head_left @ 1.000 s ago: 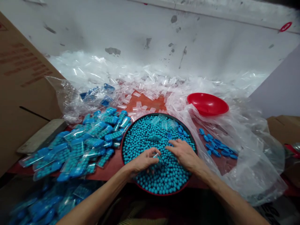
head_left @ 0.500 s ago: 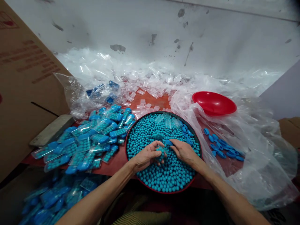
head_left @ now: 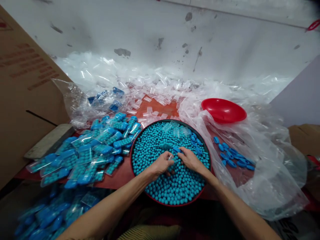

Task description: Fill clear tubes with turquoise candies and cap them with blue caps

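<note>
A round red-rimmed tub full of small turquoise balls stands in front of me. Over the balls, my left hand is closed around a small clear plastic case, mostly covered by the fingers; turquoise balls show by it. Close to its right, my right hand pinches a blue cap between thumb and fingers. The cap and the case look apart. On the balls at the back of the tub lie several clear empty cases and loose blue caps.
Filled blue-capped cases are heaped at left, with more below the table edge. Clear cases lie scattered behind the tub. At right are a red bowl, plastic sheeting and blue caps. A cardboard box stands left.
My left hand has turned and its fingers have closed further over the case, hiding more of it. The right hand still holds the blue cap. The whole view has shifted slightly.
</note>
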`<state>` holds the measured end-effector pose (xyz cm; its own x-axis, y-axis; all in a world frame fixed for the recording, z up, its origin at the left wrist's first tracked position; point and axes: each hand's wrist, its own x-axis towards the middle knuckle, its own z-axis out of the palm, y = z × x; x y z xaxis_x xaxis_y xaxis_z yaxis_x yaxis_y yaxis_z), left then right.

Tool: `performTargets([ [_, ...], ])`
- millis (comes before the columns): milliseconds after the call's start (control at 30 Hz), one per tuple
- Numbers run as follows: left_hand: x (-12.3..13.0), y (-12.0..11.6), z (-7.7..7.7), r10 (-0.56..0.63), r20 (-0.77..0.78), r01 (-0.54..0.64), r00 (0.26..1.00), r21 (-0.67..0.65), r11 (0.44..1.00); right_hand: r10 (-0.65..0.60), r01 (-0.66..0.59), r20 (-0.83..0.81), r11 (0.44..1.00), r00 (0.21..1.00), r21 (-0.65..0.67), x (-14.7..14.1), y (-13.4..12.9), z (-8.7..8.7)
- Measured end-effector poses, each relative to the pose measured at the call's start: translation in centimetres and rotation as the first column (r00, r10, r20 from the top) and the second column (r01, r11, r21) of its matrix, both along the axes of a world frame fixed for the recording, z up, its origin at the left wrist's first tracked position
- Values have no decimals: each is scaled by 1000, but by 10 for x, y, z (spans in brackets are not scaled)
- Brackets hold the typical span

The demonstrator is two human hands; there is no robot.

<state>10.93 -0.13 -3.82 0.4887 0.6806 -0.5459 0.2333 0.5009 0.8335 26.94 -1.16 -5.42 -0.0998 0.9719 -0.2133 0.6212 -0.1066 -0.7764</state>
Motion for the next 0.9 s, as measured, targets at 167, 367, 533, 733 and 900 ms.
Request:
performTargets([
  [167, -1, -3, -3, 7, 267, 5, 964, -44, 999, -85, 37, -362, 990, 928, -136, -7, -4, 7],
  [367, -4, -6, 0, 6, 368, 18, 930, -62, 998, 32, 12, -150, 959, 988, 284, -8, -19, 26],
  [533, -1, -9, 3, 2, 358, -12, 934, 26, 1000, 100, -67, -119, 966, 988, 249, -6, -22, 31],
  [733, -8, -9, 3, -1, 514, 41, 858, -68, 997, -26, 62, -181, 978, 983, 200, 8, -23, 35],
  [900, -7, -10, 5, -28, 456, 5, 889, 52, 999, 13, 26, -148, 966, 989, 256, 1, -34, 38],
])
